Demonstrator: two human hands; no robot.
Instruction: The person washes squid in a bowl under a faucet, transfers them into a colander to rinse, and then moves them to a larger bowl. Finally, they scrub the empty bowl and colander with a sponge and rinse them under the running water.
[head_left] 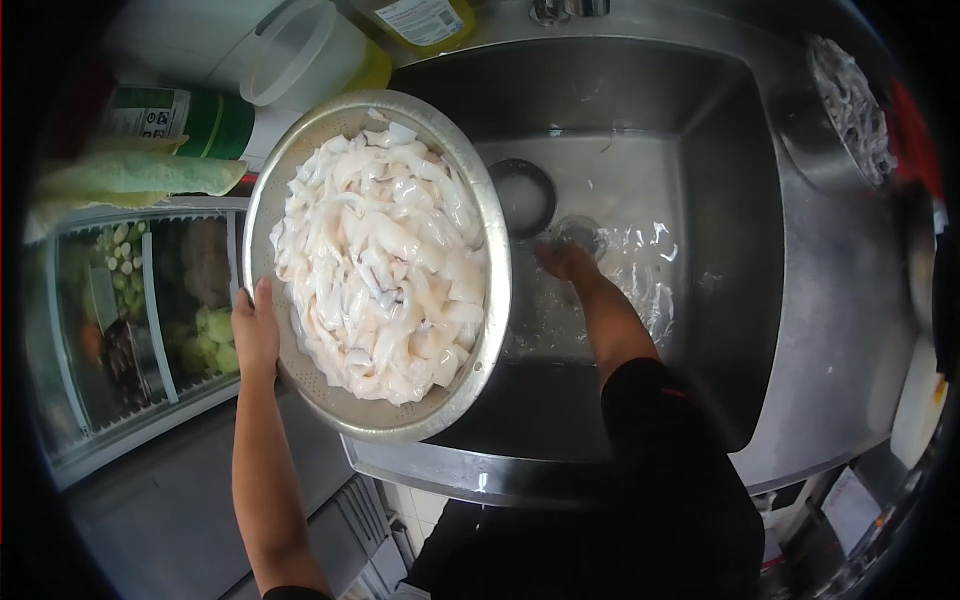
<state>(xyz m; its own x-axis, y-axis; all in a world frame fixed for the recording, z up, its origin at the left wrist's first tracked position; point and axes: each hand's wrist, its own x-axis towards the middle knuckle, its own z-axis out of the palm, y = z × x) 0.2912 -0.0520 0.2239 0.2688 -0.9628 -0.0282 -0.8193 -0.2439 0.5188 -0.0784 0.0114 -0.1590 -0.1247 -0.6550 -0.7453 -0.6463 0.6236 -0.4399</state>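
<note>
A metal colander [487, 370] heaped with white, glossy sliced pieces that look like squid [385, 265] is held at the sink's left side. My left hand [256, 335] grips its left rim, with the thumb over the edge. Down in the steel sink [735, 250], my right hand [568, 258] is near the bottom, beside a round metal drain part and below a dark ring [523, 197]. Its fingers are partly hidden and blurred, so what they touch cannot be made out. Shallow water glints on the sink floor.
Left of the sink is a glass-topped cooler [150, 320] with vegetables. Behind stand a green container [215, 125], a clear plastic tub [300, 55] and a yellow labelled bottle [425, 22]. A metal bowl [820, 140] of greyish strips sits right, and the faucet [567, 10] at the top.
</note>
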